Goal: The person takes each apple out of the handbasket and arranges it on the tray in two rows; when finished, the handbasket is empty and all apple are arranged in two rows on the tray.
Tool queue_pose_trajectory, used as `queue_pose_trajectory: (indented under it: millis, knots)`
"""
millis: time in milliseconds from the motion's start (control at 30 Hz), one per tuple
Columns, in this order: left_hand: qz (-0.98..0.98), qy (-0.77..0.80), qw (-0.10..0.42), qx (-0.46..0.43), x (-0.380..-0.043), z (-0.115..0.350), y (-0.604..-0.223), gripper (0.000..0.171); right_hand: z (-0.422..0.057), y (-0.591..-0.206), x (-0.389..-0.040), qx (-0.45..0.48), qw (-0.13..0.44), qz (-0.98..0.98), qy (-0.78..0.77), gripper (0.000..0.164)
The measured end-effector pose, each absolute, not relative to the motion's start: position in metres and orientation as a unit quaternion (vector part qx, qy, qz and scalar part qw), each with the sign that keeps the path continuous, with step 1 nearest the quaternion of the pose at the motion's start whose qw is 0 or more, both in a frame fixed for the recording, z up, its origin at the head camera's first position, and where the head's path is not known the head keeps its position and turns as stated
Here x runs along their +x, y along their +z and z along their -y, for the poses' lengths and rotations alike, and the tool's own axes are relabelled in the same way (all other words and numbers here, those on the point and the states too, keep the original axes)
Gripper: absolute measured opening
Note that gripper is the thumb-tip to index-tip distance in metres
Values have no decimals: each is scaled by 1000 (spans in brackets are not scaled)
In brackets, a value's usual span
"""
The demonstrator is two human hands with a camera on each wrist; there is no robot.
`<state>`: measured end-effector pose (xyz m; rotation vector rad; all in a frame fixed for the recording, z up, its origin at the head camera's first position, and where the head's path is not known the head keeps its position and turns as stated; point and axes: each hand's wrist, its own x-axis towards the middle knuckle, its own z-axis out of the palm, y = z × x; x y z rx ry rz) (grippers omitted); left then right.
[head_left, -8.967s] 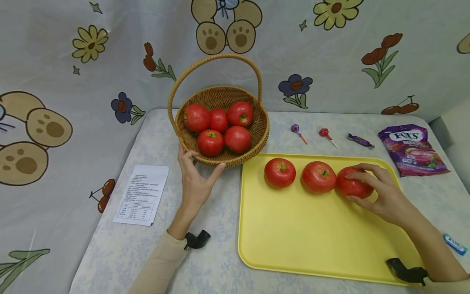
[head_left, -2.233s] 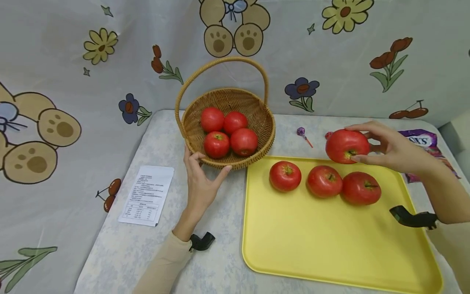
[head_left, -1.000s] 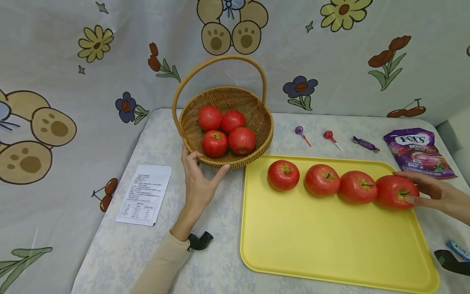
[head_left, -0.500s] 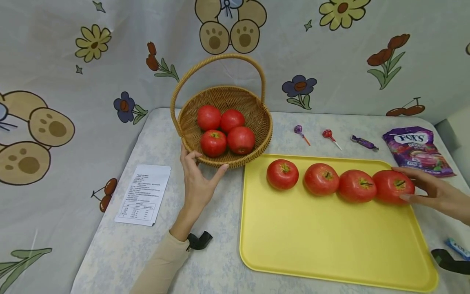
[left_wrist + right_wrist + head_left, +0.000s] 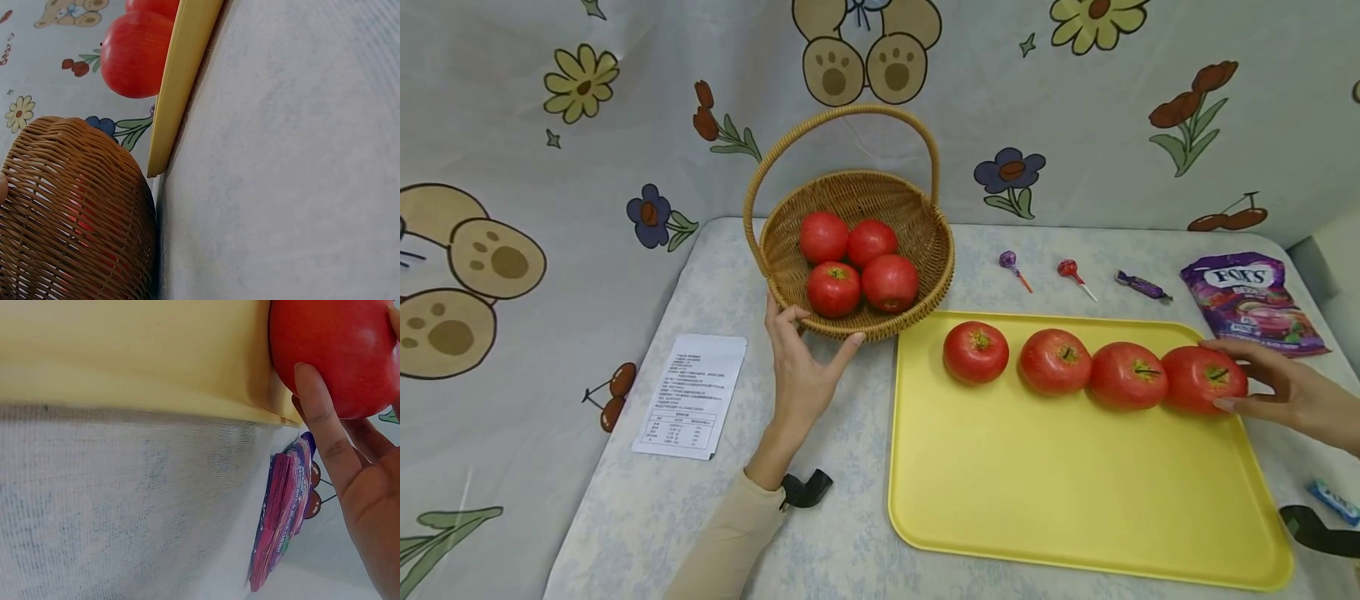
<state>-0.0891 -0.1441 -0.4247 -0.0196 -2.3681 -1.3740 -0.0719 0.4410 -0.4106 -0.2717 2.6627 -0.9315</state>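
So I'm standing here, and the right hand [image 5: 1273, 385] has the last red apple [image 5: 1201, 380] in the row by its right-hand side. Thumb's on the near side, index finger reaches over the far side, and the apple sits right between them, so that's a pinch with a decent gap between the two. From the right wrist you can see the thumb pad [image 5: 311, 384] flat against the skin of the fruit, with the other fingers round behind, partly hidden.

That apple is up at the far right corner of the yellow tray [image 5: 1075, 483], just left of the palm. It looks like it's touching the next one in a line of three other apples [image 5: 1127, 377], and the leftmost of those sits a bit apart.

Left hand [image 5: 805, 375] is on the wicker basket [image 5: 917, 229], thumb and index spread wide and gripping the near left of the rim. Can't tell how the rest of the fingers lie underneath. The basket's tipped toward the person, four apples [image 5: 890, 283] bunched inside.

Beyond the tray: two lollipops [image 5: 1067, 268], a purple wrapped candy [image 5: 1141, 287] and a Fox's bag [image 5: 1251, 302] just past the right fingertips.
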Motion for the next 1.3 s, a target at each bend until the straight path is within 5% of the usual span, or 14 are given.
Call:
queue_pose_trajectory:
  millis: [600, 967, 1300]
  knots:
    - [845, -494, 202, -8, -88, 144, -423, 67, -437, -407, -68, -68, 172, -935, -303, 85]
    - [846, -491, 205, -13, -88, 144, -423, 68, -420, -377, -84, -117, 78, -963, -228, 89]
    - [847, -489, 207, -12, -88, 144, -424, 68, -350, -329, -110, -187, 43, -956, -222, 88]
